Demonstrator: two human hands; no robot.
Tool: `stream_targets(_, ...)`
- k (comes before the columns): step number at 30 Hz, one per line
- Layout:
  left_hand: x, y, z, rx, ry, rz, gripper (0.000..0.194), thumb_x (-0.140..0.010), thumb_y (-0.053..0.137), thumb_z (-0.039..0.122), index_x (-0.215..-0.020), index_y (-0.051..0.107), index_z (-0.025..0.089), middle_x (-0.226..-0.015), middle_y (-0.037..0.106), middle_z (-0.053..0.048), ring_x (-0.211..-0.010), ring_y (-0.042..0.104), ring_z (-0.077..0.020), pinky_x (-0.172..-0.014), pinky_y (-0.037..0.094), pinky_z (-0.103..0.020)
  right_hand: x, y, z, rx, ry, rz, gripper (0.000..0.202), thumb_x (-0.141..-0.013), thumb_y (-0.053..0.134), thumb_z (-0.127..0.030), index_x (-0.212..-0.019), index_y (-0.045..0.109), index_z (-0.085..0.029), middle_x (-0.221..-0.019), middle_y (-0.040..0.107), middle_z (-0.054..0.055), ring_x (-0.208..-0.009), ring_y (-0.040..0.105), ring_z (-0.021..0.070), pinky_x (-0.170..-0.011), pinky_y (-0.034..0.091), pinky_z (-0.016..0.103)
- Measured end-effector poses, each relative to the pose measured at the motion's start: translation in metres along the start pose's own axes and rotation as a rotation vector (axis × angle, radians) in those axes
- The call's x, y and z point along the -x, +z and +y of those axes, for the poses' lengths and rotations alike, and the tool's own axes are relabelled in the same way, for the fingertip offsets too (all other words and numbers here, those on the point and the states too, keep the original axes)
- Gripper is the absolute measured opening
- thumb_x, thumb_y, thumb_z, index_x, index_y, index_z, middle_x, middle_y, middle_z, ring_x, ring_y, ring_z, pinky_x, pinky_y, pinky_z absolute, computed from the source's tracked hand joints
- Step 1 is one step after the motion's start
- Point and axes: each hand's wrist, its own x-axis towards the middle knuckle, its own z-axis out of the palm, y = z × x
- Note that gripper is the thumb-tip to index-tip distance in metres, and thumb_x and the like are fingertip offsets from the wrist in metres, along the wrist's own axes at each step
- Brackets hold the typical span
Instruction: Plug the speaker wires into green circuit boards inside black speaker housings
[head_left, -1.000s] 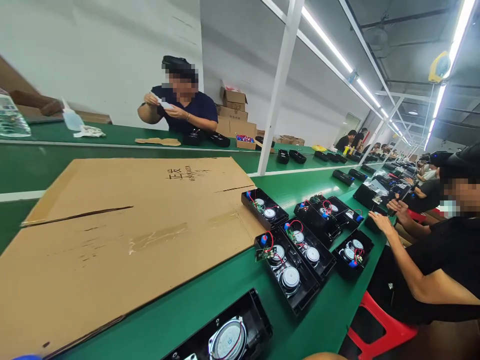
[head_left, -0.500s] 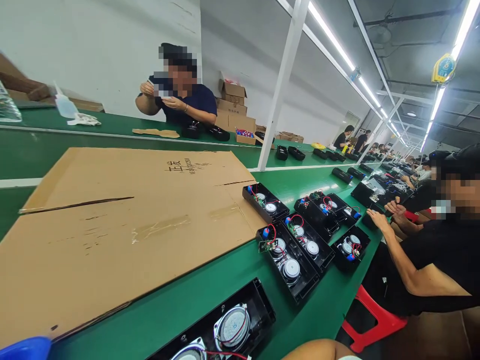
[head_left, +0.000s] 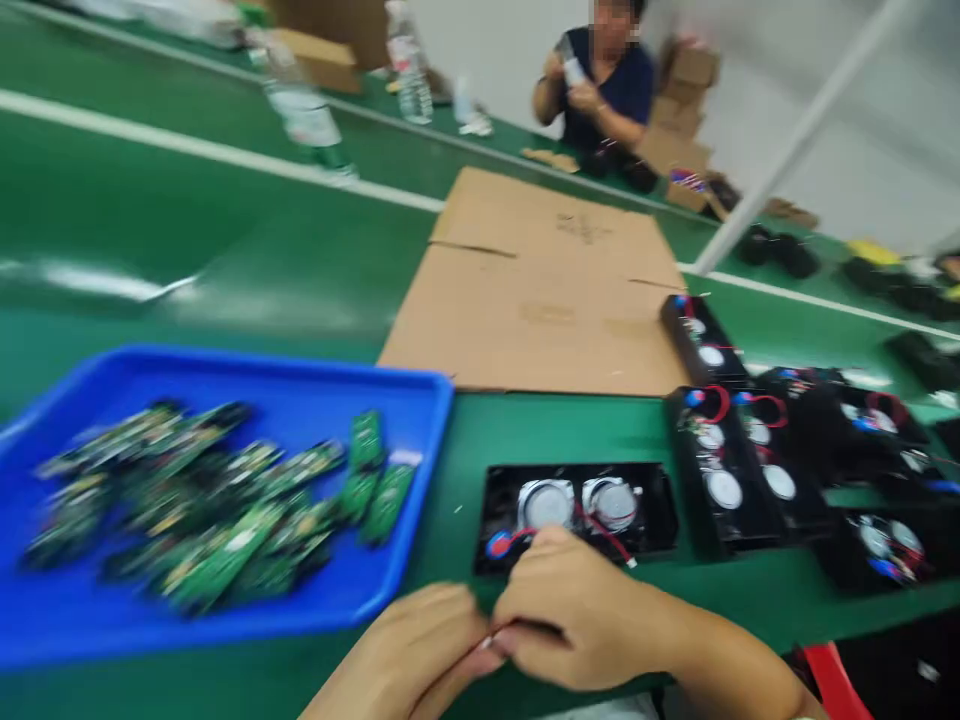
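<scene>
My left hand (head_left: 431,640) and my right hand (head_left: 570,610) meet at the bottom centre, fingers pinched together. Between their fingertips is a small whitish tip, perhaps a wire end or connector, too blurred to name. Just beyond them, a black speaker housing (head_left: 652,510) lies open side up, with two round speakers (head_left: 546,507), a blue and red part (head_left: 498,544) and red wires. My right hand overlaps its front edge. To the left, a blue tray (head_left: 431,430) holds a heap of green circuit boards (head_left: 225,550).
A flat cardboard sheet (head_left: 540,300) lies behind the housing. More black housings (head_left: 720,490) stand at the right. Bottles (head_left: 300,110) stand at the back left. Across the bench, a person (head_left: 607,90) holds a pale object. A white post (head_left: 795,140) rises behind.
The view has swung left and down, bringing the blue tray and both my hands into sight. The near housing now appears level, in front of the cardboard.
</scene>
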Motion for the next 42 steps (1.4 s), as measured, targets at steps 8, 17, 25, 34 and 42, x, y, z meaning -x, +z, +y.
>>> stream_targets(8,0.005,-0.015,0.016,-0.252,-0.003,-0.109,0.043,-0.099,0.031,0.020,-0.063,0.054,0.015,-0.055,0.053,0.001,-0.052,0.042,-0.0132,-0.050,0.029,-0.029,0.001,0.004,0.007,0.115,-0.265,0.056,0.035,-0.092,0.038,-0.011,-0.066,0.061,-0.011,-0.051,0.045,-0.002,-0.054,0.030,0.0116,-0.056,0.026,0.028)
stream_targets(17,0.012,-0.010,0.019,-0.104,-0.119,-0.100,0.047,-0.099,0.024,0.022,-0.070,0.059,0.013,-0.059,0.055,-0.002,-0.056,0.043,-0.0148,-0.054,0.033,-0.029,-0.002,0.008,0.009,0.005,-0.269,0.046,0.025,-0.087,0.046,-0.008,-0.067,0.061,-0.010,-0.050,0.040,-0.003,-0.053,0.026,0.0112,-0.054,0.022,0.029)
stream_targets(25,0.004,-0.002,0.024,0.093,-0.235,-0.067,0.033,-0.088,0.028,0.009,-0.064,0.050,0.017,-0.059,0.051,-0.001,-0.055,0.042,-0.0145,-0.053,0.036,-0.028,-0.003,-0.001,0.007,-0.247,-0.001,-0.060,0.020,-0.086,0.044,-0.009,-0.068,0.050,-0.016,-0.054,0.040,-0.006,-0.051,0.034,0.0078,-0.057,0.027,0.026)
stream_targets(34,-0.001,0.001,0.024,0.139,-0.324,-0.067,0.024,-0.081,0.032,0.007,-0.063,0.041,0.020,-0.057,0.046,0.002,-0.051,0.039,-0.0138,-0.051,0.033,-0.027,-0.004,-0.002,0.010,-0.290,0.024,-0.104,0.017,-0.087,0.045,-0.010,-0.072,0.049,-0.016,-0.056,0.046,-0.006,-0.053,0.038,0.0077,-0.060,0.029,0.025)
stream_targets(42,0.000,-0.002,0.023,0.317,-0.493,-0.107,0.030,-0.091,0.030,0.017,-0.064,0.041,0.020,-0.058,0.048,0.004,-0.055,0.045,-0.0115,-0.053,0.037,-0.022,-0.004,0.000,0.010,-0.063,-0.078,-0.054,0.031,-0.092,0.037,-0.012,-0.064,0.052,-0.015,-0.054,0.041,-0.004,-0.053,0.031,0.0105,-0.057,0.026,0.027)
